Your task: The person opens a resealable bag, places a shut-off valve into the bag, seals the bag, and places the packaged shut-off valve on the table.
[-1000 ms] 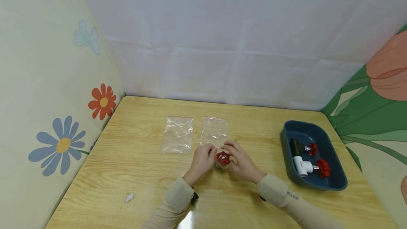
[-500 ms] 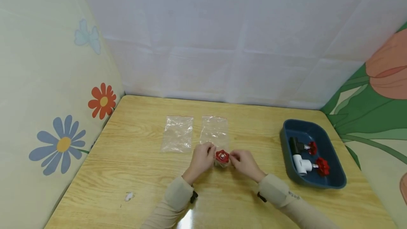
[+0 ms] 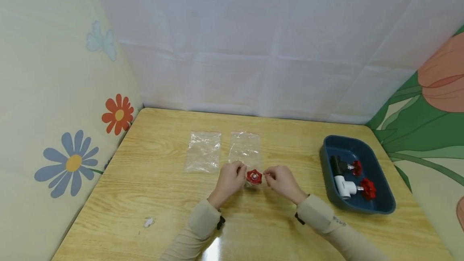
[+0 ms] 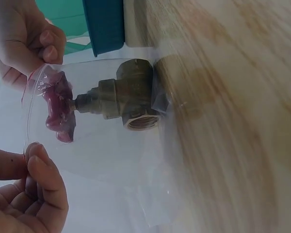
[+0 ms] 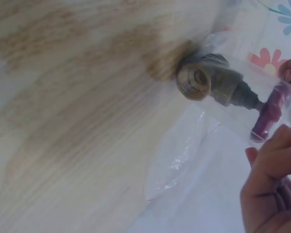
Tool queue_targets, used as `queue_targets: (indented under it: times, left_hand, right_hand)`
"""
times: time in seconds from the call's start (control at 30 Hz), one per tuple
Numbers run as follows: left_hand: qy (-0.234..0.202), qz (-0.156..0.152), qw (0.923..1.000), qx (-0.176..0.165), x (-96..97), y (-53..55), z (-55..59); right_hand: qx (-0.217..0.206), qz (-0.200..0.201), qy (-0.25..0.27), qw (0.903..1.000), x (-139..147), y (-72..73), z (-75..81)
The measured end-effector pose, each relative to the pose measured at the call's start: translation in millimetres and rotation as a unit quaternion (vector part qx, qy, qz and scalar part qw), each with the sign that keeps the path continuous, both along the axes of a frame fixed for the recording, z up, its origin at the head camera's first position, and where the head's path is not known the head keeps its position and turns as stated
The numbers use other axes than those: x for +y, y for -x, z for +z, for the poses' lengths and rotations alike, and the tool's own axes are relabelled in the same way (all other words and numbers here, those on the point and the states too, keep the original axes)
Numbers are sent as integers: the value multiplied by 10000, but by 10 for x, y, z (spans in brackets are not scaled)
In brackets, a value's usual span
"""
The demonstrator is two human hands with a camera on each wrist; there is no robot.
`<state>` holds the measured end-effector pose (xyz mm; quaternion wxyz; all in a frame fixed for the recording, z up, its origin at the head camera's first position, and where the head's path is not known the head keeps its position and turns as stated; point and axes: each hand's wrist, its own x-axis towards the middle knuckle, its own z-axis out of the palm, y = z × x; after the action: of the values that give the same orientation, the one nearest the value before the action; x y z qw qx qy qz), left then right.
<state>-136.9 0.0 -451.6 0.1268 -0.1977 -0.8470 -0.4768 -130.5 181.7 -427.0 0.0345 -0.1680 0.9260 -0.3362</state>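
A brass valve with a red handwheel stands inside a clear zip bag, its threaded body down against the table. My left hand pinches the bag's upper edge on the left side of the handwheel. At the opposite side, my right hand pinches the other end of that edge between thumb and finger. Seen from the right wrist, the bag's mouth lies at the handwheel's level, and the right hand is close beside the wheel.
Two flat clear zip bags lie farther back on the wooden table. To the right is a blue tray holding a black valve and a white valve, both with red handwheels. A white wall cloth borders the table's back.
My right hand has drawn back from over the handwheel to the right and now pinches the bag's edge. My left hand has hardly moved.
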Motion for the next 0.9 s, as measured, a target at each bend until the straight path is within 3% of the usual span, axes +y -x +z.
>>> queue_targets:
  times: [0.27, 0.9]
  left_hand:
    - [130, -33, 9996, 242, -31, 8, 23]
    - [107, -156, 9998, -29, -91, -10, 124]
  right_hand:
    - [167, 233, -60, 9996, 37, 18, 80]
    - [85, 223, -122, 9996, 57, 33, 175]
